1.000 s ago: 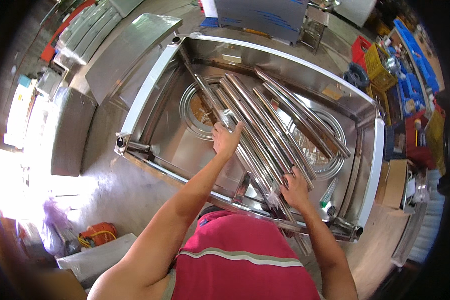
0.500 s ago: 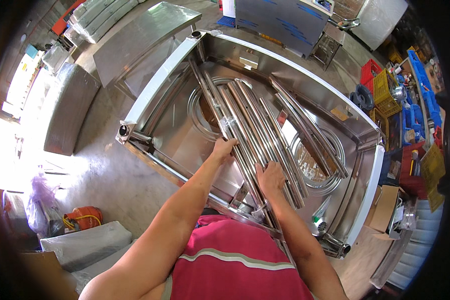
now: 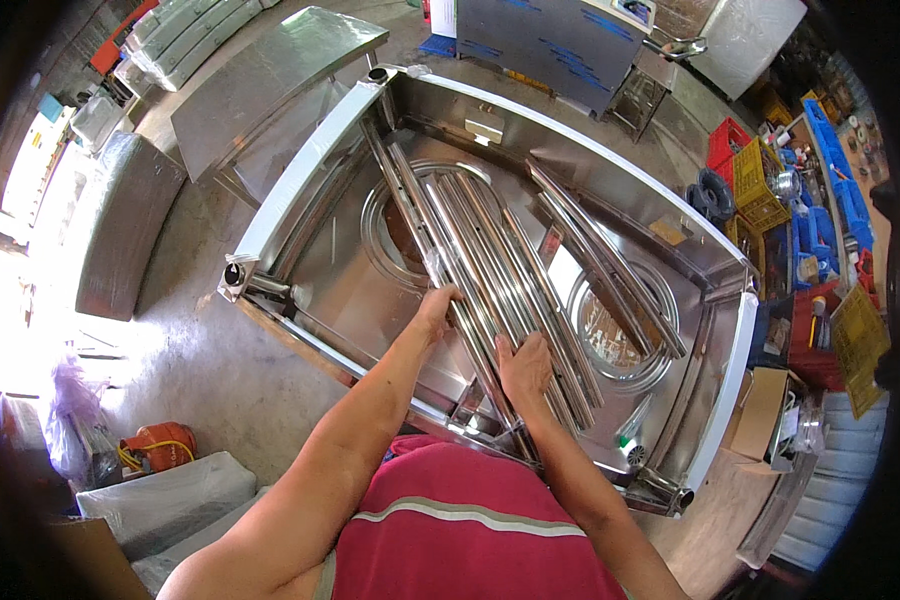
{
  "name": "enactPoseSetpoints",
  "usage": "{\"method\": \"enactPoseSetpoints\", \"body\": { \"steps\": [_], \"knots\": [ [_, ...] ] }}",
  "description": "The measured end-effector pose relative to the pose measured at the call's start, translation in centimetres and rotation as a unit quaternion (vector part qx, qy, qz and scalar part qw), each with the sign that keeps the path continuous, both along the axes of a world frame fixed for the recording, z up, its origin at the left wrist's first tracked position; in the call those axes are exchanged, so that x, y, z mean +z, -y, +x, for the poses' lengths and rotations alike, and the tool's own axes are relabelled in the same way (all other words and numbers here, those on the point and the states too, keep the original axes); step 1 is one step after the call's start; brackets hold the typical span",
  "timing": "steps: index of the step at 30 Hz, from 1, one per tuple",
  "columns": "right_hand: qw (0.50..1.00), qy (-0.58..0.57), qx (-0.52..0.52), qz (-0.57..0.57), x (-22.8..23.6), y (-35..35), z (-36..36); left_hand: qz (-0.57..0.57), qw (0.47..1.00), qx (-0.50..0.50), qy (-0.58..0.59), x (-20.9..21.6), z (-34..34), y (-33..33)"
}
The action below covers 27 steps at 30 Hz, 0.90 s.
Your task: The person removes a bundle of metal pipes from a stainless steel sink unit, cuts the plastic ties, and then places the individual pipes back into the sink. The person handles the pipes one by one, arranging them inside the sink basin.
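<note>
Long shiny steel tubes (image 3: 490, 260) lie side by side, slanting across the inside of a large stainless steel frame (image 3: 590, 140) in front of me. My left hand (image 3: 436, 308) is closed around tubes at the left edge of the bundle. Lower and to the right, my right hand (image 3: 526, 368) has its fingers curled onto the tubes, its thumb pointing away from me; its fingertips are partly hidden. A separate group of tubes (image 3: 610, 260) rests to the right, over one of two round ringed openings (image 3: 667, 300) in the metal sheet.
A steel table (image 3: 270, 90) stands at the far left, near wrapped panels (image 3: 130, 230). An orange gas cylinder (image 3: 165, 447) sits on the floor at left. Yellow crates (image 3: 760, 185), blue bins (image 3: 820, 235) and an open cardboard box (image 3: 760, 420) line the right side.
The left tubes have slid away from me; their near ends, earlier hanging over the frame's near edge, now lie around it. Both hands stay on the tubes. The view has shifted slightly.
</note>
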State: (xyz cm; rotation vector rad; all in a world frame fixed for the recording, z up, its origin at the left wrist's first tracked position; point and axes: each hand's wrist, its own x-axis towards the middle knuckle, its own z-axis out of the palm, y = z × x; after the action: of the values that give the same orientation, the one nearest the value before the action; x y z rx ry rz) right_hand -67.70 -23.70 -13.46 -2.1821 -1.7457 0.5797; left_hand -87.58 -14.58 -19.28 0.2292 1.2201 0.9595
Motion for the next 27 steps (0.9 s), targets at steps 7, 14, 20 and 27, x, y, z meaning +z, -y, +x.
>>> {"method": "enactPoseSetpoints", "body": {
  "steps": [7,14,20,27],
  "knots": [
    [0.993,0.024,0.080,-0.086,2.1,-1.4,1.0,0.037,0.991,0.051,-0.114,-0.7,1.3,0.4],
    [0.992,-0.015,0.101,-0.079,1.8,-1.7,2.2,0.098,0.930,0.077,-0.345,-0.8,2.9,0.3],
    [0.977,-0.132,0.142,-0.084,1.9,-3.4,6.2,0.066,0.923,0.067,-0.373,0.9,5.1,0.5],
    [0.976,-0.096,0.102,-0.169,3.3,-2.6,5.4,0.028,0.950,0.059,-0.304,-0.2,5.1,0.2]
  ]
}}
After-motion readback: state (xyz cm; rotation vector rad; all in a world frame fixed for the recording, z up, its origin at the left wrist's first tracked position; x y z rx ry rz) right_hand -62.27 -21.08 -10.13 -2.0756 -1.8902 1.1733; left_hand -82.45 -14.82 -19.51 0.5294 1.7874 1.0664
